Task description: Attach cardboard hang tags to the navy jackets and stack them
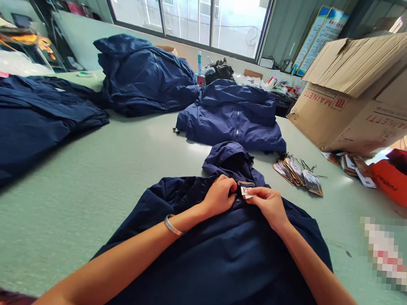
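A navy hooded jacket lies spread on the table in front of me, its hood pointing away. At the neck my left hand is closed, its fingers curled on the collar fabric. Between the thumb and fingers of my right hand is a small white label with red print, beside the collar opening. Whether the label is sewn to the collar or loose, I cannot tell. Just right of the hood lies a fanned pile of hang tags with dark strings.
Folded navy jackets lie beyond the hood, with a taller navy heap behind and more navy garments at left. A large cardboard box stands at right, near an orange item. All rest on the pale green table.
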Motion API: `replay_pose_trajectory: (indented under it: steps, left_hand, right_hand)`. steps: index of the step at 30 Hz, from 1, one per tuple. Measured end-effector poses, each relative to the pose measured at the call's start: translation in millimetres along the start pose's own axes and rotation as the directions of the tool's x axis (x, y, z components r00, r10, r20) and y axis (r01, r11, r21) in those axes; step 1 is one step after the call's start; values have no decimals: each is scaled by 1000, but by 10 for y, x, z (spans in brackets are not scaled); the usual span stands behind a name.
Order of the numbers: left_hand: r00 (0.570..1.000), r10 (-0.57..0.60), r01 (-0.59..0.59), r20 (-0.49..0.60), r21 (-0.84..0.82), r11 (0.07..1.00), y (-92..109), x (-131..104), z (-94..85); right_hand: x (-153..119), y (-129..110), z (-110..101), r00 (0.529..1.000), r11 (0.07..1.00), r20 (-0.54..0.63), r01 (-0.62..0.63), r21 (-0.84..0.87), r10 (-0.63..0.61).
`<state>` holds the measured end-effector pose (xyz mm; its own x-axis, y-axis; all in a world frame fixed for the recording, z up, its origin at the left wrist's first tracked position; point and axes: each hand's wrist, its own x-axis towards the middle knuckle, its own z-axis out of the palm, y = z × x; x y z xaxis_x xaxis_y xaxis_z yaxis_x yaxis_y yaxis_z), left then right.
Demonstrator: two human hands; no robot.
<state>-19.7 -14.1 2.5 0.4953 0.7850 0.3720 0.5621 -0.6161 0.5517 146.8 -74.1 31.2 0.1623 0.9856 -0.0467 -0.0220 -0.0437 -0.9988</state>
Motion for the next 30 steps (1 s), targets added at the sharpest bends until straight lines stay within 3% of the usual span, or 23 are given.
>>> replay_pose_trajectory:
  steps: [5, 12, 18, 30]
  left_hand:
    - [998, -60, 57, -11, -166, 984, 42, 1, 12]
    - [996, -85, 85, 9, -205, 975, -8, 44, 31]
    - [995, -88, 73, -46, -259, 963, -21, 60, 35]
    - [973, -223, 191, -67, -313, 930, -3, 90, 7]
  right_hand:
    - [-69, 251, -110, 994, 974, 83, -86, 211, 70]
    - [-27, 287, -102, 993, 988, 91, -88, 130, 76]
    - [-20, 326, -109, 993, 986, 99, -79, 146, 65]
    - [-13, 313, -105, 992, 985, 115, -70, 157, 52]
